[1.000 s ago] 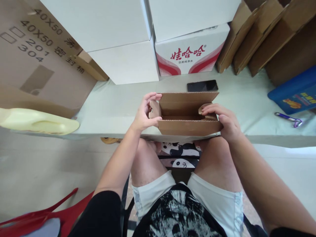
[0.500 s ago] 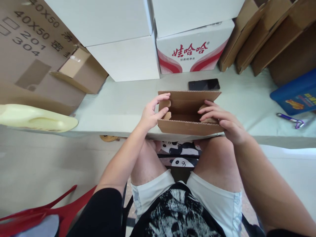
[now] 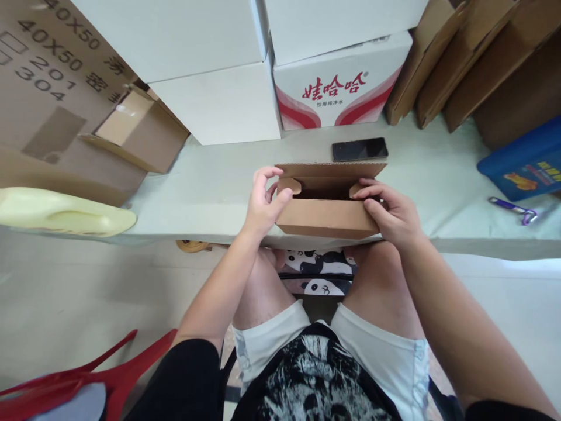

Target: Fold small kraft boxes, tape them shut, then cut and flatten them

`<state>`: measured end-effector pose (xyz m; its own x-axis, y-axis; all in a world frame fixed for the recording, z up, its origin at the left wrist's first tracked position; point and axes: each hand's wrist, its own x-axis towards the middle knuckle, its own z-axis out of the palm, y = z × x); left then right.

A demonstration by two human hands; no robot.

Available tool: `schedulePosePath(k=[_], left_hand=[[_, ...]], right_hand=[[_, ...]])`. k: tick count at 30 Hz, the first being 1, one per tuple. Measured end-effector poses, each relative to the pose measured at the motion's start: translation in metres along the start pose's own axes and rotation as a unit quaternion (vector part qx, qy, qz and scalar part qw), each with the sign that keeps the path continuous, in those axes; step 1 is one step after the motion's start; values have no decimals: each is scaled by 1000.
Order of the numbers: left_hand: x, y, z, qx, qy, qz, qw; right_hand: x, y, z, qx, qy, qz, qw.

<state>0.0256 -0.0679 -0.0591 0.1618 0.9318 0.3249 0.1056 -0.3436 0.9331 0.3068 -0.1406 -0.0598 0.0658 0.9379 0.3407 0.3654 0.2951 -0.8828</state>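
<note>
A small brown cardboard box [image 3: 326, 217] stands at the front edge of the table, with its top partly uncovered. Its near flap is folded inward over the front part, while the far flap [image 3: 333, 170] stands up. Short side flaps are bent in at both ends. My left hand [image 3: 263, 202] grips the left end, fingers by the far flap's corner and thumb by the near flap. At the right end, my right hand [image 3: 392, 210] holds the box, thumb on the near flap and fingertips on the right side flap. The inside is dark.
A black phone [image 3: 360, 149] lies just behind the box. White cartons [image 3: 214, 108] and a red-and-white carton [image 3: 342, 88] stand at the back. Flattened brown boxes [image 3: 447, 70], a blue container [image 3: 526, 161] and a purple-handled peeler-like tool [image 3: 511, 206] are rightward; a pale yellow bottle [image 3: 70, 211] lies left.
The near flap has folded inward over the opening, and the far flap stands more upright. My right hand has shifted slightly left, its thumb now on the near flap.
</note>
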Motion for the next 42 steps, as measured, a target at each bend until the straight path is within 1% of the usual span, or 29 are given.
schedulePosePath(k=[2,4,6,7,10,14,17,19,21,23,26,28,31,34,36,38,42], left_hand=[[-1,-1,7,62,1,19,998],[-1,-1,12,111,-16,32,993],[0,-1,16,137,-26,37,990],[-1,0,17,142,-22,36,989],[-3,5,18,133,6,20,991],[-5,12,21,109,22,-5,994],[-4,13,22,76,30,-20,996],[-2,12,22,72,29,-32,996],[0,12,21,91,14,-39,995],[1,11,19,115,-6,-45,992],[2,10,16,125,-27,-78,989],[3,8,14,104,-31,-113,988],[4,4,13,55,-28,-165,984],[5,3,12,13,-20,-207,978],[6,4,12,-10,-21,-227,974],[7,4,12,-31,-22,-238,971],[9,2,11,-40,-19,-241,970]], right_hand=[[-2,-3,2,4,9,0,1000],[-3,-7,2,10,8,-2,1000],[-3,-8,2,9,-2,-4,1000],[-3,-8,2,5,-7,-5,1000],[-3,-4,1,-8,-1,-6,1000],[-7,9,1,-15,21,-2,1000],[-11,17,3,-40,66,-5,997],[-12,19,4,-57,103,-20,993],[-12,17,4,-64,113,-31,991],[-11,14,5,-66,94,-33,993],[-9,15,5,-50,40,-10,998],[-11,20,4,-23,6,0,1000],[-18,30,0,10,-38,-3,999],[-28,36,-5,15,-91,-27,995],[-35,39,-7,-5,-116,-51,992],[-41,41,-5,-24,-114,-72,991],[-52,43,5,-37,-63,-123,990]])
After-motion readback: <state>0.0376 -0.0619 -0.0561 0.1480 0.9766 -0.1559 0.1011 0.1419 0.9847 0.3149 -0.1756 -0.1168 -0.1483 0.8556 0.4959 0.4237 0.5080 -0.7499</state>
